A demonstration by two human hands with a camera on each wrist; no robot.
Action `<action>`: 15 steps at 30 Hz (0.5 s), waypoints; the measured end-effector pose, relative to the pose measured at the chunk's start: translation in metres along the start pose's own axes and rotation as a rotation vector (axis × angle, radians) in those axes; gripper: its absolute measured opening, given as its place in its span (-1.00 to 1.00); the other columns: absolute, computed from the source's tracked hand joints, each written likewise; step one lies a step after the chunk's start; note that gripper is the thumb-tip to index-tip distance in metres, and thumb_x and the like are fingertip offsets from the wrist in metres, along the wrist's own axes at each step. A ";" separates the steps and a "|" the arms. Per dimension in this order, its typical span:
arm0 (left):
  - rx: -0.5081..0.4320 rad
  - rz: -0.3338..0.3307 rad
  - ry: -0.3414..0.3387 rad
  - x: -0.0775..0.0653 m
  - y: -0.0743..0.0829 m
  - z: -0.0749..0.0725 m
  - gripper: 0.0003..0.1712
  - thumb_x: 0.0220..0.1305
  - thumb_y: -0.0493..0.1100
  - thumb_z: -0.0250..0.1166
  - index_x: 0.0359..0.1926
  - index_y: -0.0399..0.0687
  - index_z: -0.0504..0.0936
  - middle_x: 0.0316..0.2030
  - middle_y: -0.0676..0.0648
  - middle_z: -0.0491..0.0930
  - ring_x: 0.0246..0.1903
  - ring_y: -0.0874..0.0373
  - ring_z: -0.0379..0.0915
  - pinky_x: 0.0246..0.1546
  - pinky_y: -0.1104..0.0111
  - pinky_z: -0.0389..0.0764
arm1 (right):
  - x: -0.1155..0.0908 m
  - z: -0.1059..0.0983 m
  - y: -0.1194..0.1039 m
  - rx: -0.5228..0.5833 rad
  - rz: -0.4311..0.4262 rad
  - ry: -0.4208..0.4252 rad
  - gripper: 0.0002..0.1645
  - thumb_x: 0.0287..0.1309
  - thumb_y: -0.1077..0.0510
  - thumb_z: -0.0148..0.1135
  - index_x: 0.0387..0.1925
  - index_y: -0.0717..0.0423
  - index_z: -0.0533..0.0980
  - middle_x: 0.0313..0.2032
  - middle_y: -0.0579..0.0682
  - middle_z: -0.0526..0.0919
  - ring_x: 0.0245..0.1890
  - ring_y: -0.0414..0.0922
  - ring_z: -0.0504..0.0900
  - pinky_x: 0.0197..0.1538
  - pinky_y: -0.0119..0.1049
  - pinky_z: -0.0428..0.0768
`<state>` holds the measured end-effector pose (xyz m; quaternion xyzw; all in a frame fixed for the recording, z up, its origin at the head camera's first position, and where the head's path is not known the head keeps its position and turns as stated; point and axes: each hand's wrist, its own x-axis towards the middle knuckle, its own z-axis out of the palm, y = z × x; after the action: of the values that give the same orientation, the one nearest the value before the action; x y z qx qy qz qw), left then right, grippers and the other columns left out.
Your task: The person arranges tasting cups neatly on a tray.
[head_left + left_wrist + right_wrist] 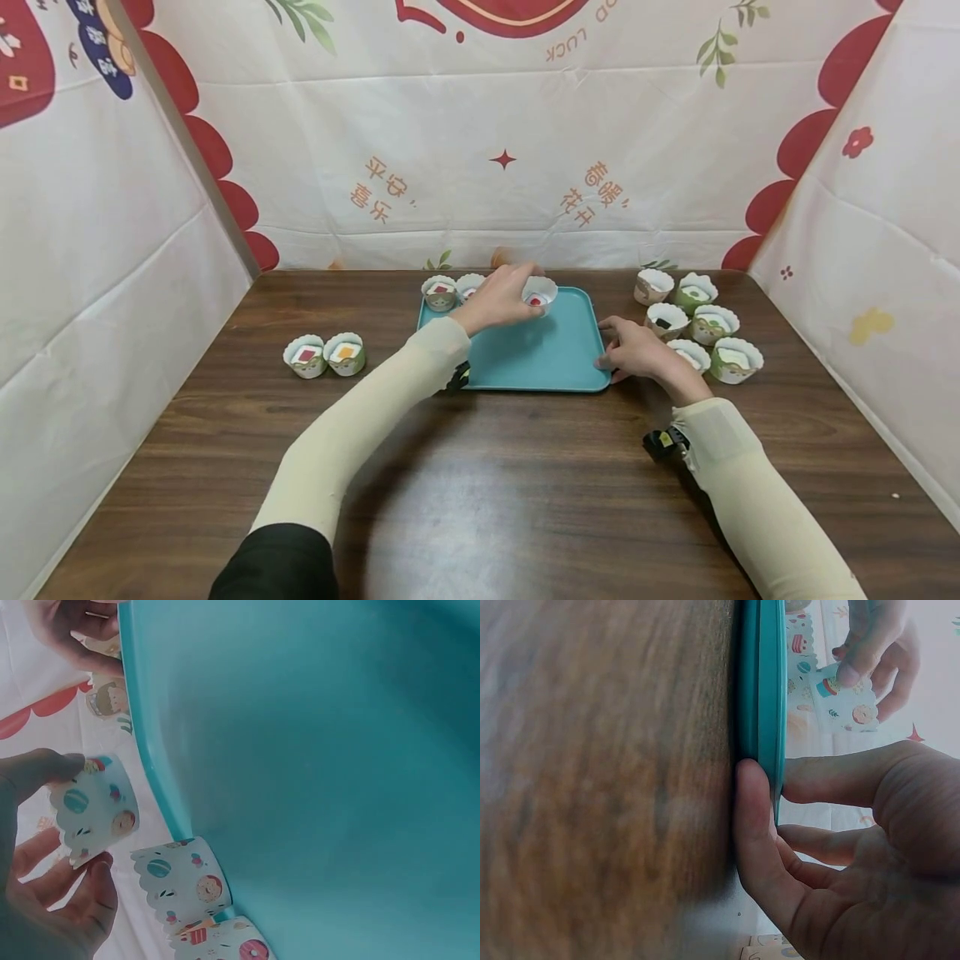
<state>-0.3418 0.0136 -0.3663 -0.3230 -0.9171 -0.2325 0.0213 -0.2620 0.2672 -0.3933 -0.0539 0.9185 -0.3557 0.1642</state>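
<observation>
My left hand (497, 300) pinches a white paper baking cup (97, 810) printed with sweets, holding it over the back part of a teal tray (536, 354). Its scalloped rim faces up, and a small red-and-white piece shows inside it in the head view. Two similar cups stand in the tray's back left corner, a left one (439, 293) and one beside it (468, 285), which my left hand partly covers. On the tray's right edge, my right hand (637, 348) pinches the rim (766, 697) between thumb and fingers.
Two green-patterned cups, one with a red-topped filling (305, 357) and one with an orange-topped filling (345, 354), stand left on the brown wooden table (450, 475). Several more cups (735, 360) cluster right, close behind my right hand. A white printed cloth (480, 117) hangs behind the table.
</observation>
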 end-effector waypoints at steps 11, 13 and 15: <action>0.057 -0.002 -0.066 0.023 0.002 -0.005 -0.32 0.29 0.06 0.43 0.34 -0.05 0.47 0.22 -0.07 0.61 0.03 0.09 0.51 0.12 0.22 0.61 | 0.000 0.000 0.001 -0.013 0.007 0.009 -0.16 0.32 0.33 0.22 0.52 0.40 0.09 -0.26 0.24 0.54 -0.42 -0.04 0.68 -0.32 -0.20 0.81; 0.048 -0.012 -0.073 0.027 0.002 -0.006 -0.33 0.29 0.05 0.43 0.33 -0.04 0.47 0.20 -0.07 0.61 0.01 0.08 0.50 0.09 0.22 0.60 | 0.000 0.001 0.001 -0.013 0.008 0.010 -0.16 0.33 0.33 0.22 0.53 0.40 0.09 -0.24 0.25 0.54 -0.41 -0.05 0.68 -0.31 -0.20 0.81; 0.058 -0.019 -0.082 0.031 0.002 -0.007 -0.35 0.30 0.06 0.42 0.33 -0.02 0.46 0.19 -0.07 0.60 0.02 0.08 0.50 0.08 0.22 0.60 | 0.001 0.001 0.001 -0.010 0.007 0.008 -0.15 0.33 0.33 0.22 0.53 0.40 0.09 -0.24 0.25 0.54 -0.40 -0.04 0.68 -0.31 -0.19 0.81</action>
<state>-0.3662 0.0296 -0.3533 -0.3228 -0.9267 -0.1924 -0.0090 -0.2622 0.2673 -0.3951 -0.0502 0.9210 -0.3508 0.1616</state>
